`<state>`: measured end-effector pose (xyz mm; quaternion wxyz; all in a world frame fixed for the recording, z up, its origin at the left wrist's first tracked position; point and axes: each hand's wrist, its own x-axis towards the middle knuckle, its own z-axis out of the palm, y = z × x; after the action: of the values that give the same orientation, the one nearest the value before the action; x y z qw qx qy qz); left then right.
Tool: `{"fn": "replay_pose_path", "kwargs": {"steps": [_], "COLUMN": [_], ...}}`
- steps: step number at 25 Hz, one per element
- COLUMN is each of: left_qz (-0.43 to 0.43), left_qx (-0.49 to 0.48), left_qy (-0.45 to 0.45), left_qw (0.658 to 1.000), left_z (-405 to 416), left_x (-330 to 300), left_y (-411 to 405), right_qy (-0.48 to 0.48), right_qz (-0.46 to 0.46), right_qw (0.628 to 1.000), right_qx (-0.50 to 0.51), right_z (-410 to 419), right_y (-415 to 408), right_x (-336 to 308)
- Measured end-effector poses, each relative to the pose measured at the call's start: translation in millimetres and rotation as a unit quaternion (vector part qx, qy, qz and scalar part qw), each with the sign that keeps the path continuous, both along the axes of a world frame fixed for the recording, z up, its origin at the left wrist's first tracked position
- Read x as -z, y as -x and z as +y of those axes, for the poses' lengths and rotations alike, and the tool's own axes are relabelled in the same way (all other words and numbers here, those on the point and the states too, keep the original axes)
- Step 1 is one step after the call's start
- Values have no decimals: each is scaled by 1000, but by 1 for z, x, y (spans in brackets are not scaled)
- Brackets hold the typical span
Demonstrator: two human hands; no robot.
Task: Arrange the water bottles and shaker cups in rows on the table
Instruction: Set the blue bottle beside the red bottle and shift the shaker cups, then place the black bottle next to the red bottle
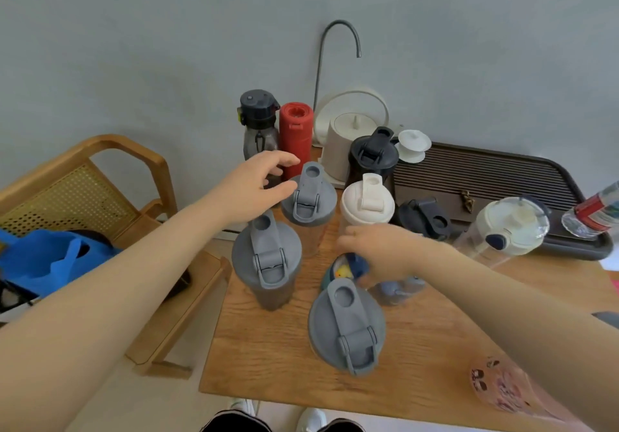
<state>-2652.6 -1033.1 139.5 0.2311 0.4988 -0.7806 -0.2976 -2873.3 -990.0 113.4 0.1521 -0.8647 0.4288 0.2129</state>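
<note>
Closest to the lens is a grey-lidded shaker cup (346, 326), smooth plastic with a hinged flip cap, standing just on the near side of the right hand (378, 247). That hand is curled down over a small dark blue bottle (345, 269) with something yellow on its top; it looks like it's gripping the lid, but the fingers hide the contact so I can't swear to it.

The left hand (254, 183) is spread wide, holding nothing, reaching toward the grey shaker (308, 197) just to its right. A red bottle (296, 136), matte and cylindrical, stands just beyond its fingertips, with a smoky clear bottle (258, 123) beside that.

Risk-wise: everything's packed tight. These tall narrow cups are top-heavy with those chunky lids, so a forearm dragged sideways could knock over the third grey shaker (268, 257) under the left wrist. The white shaker (366, 203) sits right beyond the right knuckles, so lifting the blue one carelessly could bump it. The clear bottle (509, 227) off to the right leans against the ribbed dark tray (502, 170) and could roll off the wooden table (301, 358).
</note>
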Motion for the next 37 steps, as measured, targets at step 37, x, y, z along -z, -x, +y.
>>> {"fn": "replay_pose_path", "kwargs": {"steps": [37], "left_qz": [-147], "left_qx": [174], "left_qy": [111], "left_qw": [967], "left_z": [-88], "left_x": [9], "left_y": [-47], "right_qy": [-64], "right_qz": [-75], "right_qw": [941], "right_qx": [325], "right_z": [-44], "right_y": [-48], "right_x": [6]}}
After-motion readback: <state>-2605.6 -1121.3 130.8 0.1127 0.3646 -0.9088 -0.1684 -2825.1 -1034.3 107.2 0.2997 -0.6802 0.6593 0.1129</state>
